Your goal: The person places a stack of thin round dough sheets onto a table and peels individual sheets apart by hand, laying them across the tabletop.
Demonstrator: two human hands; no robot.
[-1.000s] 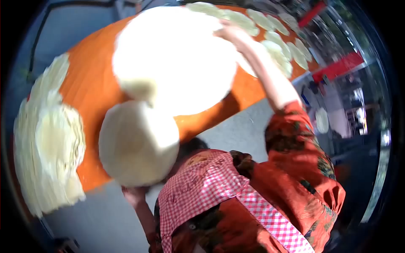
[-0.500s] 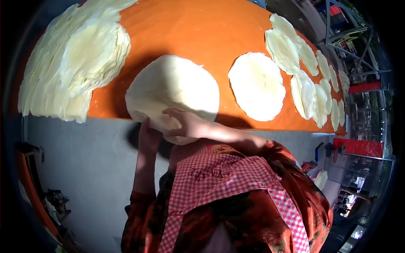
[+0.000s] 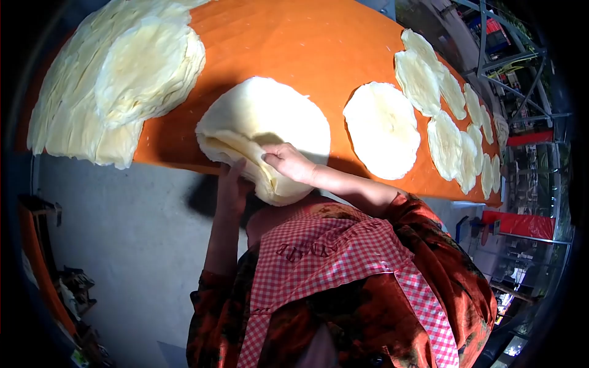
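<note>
A pale round of thin dough sheets (image 3: 279, 107) lies at the near edge of the orange table, partly overhanging it. Its near-left edge is lifted and bunched into a fold, where more than one layer shows. My right hand (image 3: 289, 162) pinches this fold from above, thumb and fingers closed on it. Below the overhanging edge, my left hand (image 3: 234, 181) is closed on the dough's rim; some of its fingers are hidden beneath the dough. To the right sits another flat round of dough (image 3: 383, 130), apart from both hands.
The orange table (image 3: 288, 43) carries a broad layered pile of dough sheets (image 3: 80, 92) at left, topped by a smaller stack of rounds (image 3: 147, 67). Several overlapping rounds (image 3: 445, 144) spread along the right end. Grey floor (image 3: 135, 245) shows below the table edge.
The dough's near edge, flatter before, is now raised and folded upward. My right hand has gone from lying spread on the dough to pinching the fold. The view has shifted slightly.
</note>
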